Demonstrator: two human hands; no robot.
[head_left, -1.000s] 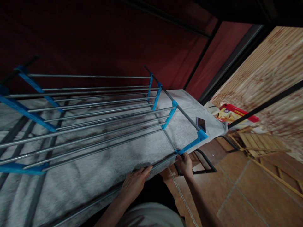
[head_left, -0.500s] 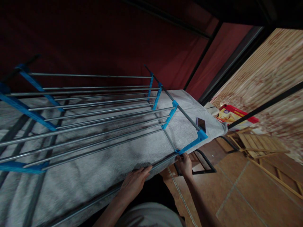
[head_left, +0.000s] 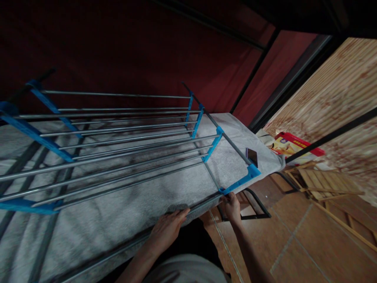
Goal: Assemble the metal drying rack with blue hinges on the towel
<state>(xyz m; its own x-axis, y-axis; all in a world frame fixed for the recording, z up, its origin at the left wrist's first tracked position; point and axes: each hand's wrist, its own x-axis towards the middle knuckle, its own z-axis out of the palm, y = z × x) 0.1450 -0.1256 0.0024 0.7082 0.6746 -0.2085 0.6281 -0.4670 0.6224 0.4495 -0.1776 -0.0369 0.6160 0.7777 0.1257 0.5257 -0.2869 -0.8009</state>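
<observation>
A part-built rack of grey metal tubes [head_left: 138, 149] and blue plastic brackets [head_left: 241, 183] lies on a grey blanket [head_left: 118, 232]. My left hand [head_left: 168, 228] is over a long grey tube [head_left: 203, 205] along the blanket's near edge, its fingers closed around the tube as far as they show. The tube's right end meets the corner of the nearest blue bracket. There my right hand [head_left: 232, 207] pinches the tube end just under the bracket; the fingertips are partly hidden.
A phone [head_left: 252, 156] lies on the blanket beyond the bracket. At the right are a red and yellow box [head_left: 297, 145], a folded wooden chair [head_left: 330, 182] and a black metal frame [head_left: 259, 202] over a tiled floor [head_left: 294, 232]. A dark red curtain [head_left: 123, 47] hangs behind the rack.
The view has shifted slightly, so the rack appears a little farther right. Both hands keep their places at the long tube and the bracket corner.
</observation>
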